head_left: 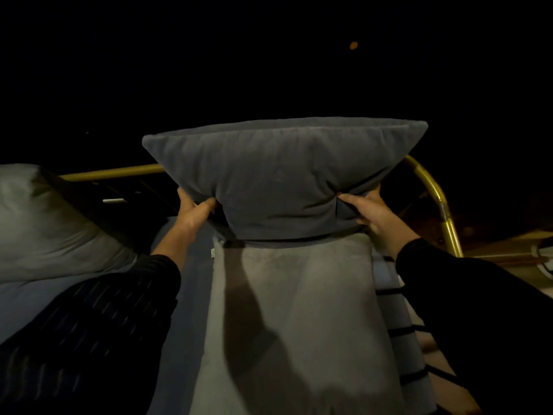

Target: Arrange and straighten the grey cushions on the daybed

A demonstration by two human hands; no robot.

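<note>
I hold a dark grey cushion (281, 172) upright in front of me, raised above the daybed. My left hand (194, 209) pinches its lower left corner and my right hand (371, 212) pinches its lower right corner. Below it a lighter grey cushion (299, 310) lies flat on the daybed, running toward me, with my arm's shadow across it. Another grey cushion (39, 223) leans at the far left against the brass rail.
A brass rail (431, 187) runs behind the cushions and curves down at the right. The blue mattress (191, 295) shows between the cushions. Wooden floor and a pale round object (543, 259) lie at the right. The background is dark.
</note>
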